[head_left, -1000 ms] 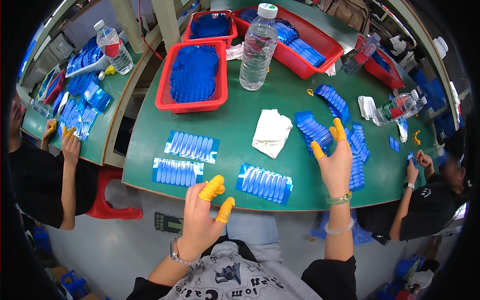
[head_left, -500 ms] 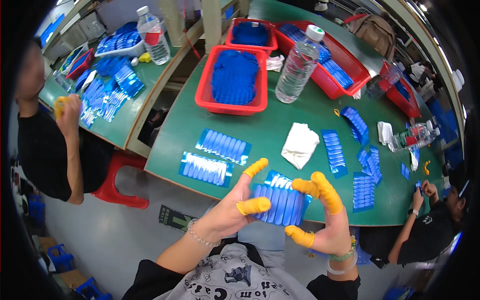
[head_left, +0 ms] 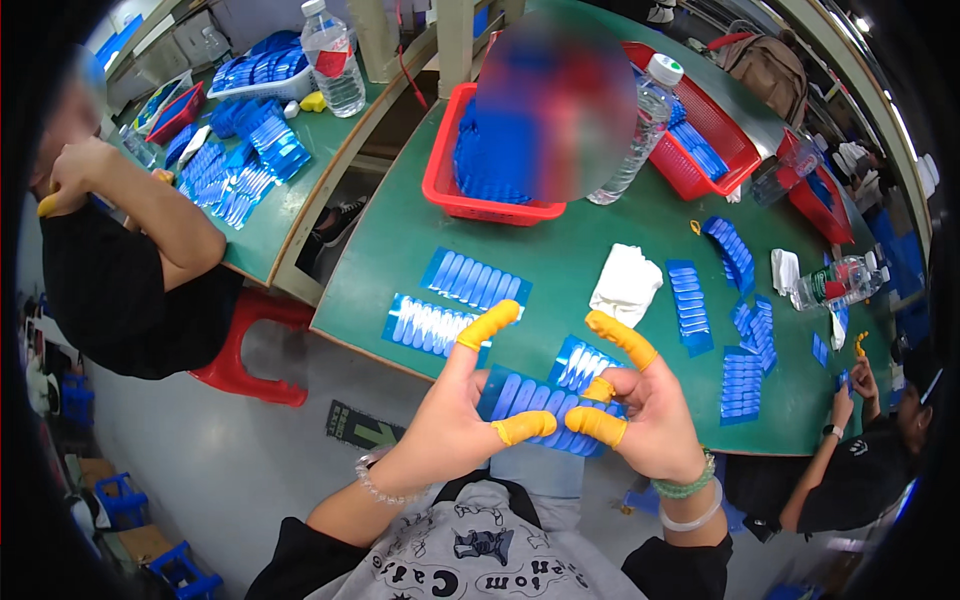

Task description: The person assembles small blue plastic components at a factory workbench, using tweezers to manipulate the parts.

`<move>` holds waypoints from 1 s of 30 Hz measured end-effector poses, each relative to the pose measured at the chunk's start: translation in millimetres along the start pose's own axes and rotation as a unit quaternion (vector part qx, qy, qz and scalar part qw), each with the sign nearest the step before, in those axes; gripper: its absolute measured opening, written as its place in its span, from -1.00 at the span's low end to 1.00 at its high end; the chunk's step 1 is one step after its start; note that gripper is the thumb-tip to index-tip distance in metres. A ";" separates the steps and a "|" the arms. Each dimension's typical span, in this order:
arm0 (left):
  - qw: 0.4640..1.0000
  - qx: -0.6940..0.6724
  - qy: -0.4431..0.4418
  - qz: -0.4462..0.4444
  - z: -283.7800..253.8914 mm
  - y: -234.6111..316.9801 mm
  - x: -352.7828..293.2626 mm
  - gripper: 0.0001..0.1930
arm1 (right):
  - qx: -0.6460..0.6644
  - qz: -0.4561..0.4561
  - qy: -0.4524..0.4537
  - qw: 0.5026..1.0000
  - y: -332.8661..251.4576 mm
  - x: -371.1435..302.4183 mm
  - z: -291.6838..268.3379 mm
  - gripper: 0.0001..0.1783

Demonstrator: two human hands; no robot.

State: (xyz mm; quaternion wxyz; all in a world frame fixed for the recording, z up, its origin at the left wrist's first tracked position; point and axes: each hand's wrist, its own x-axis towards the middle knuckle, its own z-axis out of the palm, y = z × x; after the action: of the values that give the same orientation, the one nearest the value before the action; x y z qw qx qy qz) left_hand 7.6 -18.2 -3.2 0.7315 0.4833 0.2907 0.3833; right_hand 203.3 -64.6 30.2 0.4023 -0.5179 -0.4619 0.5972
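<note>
In front of me, near the table's front edge, a blue sheet with raised long ribs (head_left: pixel 530 395) is held between my two hands. My left hand (head_left: pixel 455 405) grips its left end, thumb on top and index finger raised. The right end is pinched by my right hand (head_left: pixel 650 415), whose thumb and a bent finger meet on the sheet while the index finger points up. Yellow finger cots cover several of my fingertips. Just beyond lies another ribbed sheet (head_left: pixel 583 362), partly covered. Two more, an upper sheet (head_left: pixel 476 280) and a lower sheet (head_left: pixel 425 325), rest to the left.
A folded white cloth (head_left: pixel 627 285) lies ahead on the green table (head_left: pixel 560 265). Behind it stand a red basket (head_left: pixel 500 209) of blue pieces, partly blurred, a water bottle (head_left: pixel 640 145) and another red basket (head_left: pixel 740 165). More ribbed sheets (head_left: pixel 688 305) lie right. Co-workers sit on both sides.
The held sheet has tilted and moved slightly lower. My right hand has drawn its fingers in and now pinches the sheet's edge. The co-worker on the left has raised an arm.
</note>
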 end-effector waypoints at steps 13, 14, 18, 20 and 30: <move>1.000 -0.016 0.013 0.002 -7.5 -7.5 -3.3 -0.16 | 0.037 0.000 -0.014 0.999 2.4 15.5 6.9 -0.17; 0.999 -0.033 0.018 0.007 -6.5 -7.1 -3.4 -0.17 | 0.028 0.000 -0.015 0.999 2.6 15.6 6.6 -0.19; 0.997 -0.061 0.009 -0.037 -5.5 0.3 -1.8 -0.18 | 0.020 -0.009 -0.009 1.000 7.9 16.5 5.6 -0.22; 0.996 -0.058 0.014 -0.064 -9.4 0.2 -0.9 -0.21 | 0.030 -0.008 0.028 0.999 7.8 18.2 7.9 -0.23; 0.997 0.004 0.066 -0.047 -11.2 -8.4 -2.3 -0.26 | 0.012 0.000 0.030 0.999 19.9 21.1 -1.2 -0.19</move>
State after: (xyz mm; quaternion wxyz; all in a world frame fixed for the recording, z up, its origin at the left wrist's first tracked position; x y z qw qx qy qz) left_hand -0.2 -16.7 -15.0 0.7264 0.4452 0.3622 0.3782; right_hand 201.5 -49.2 5.6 0.4220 -0.5305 -0.4421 0.5874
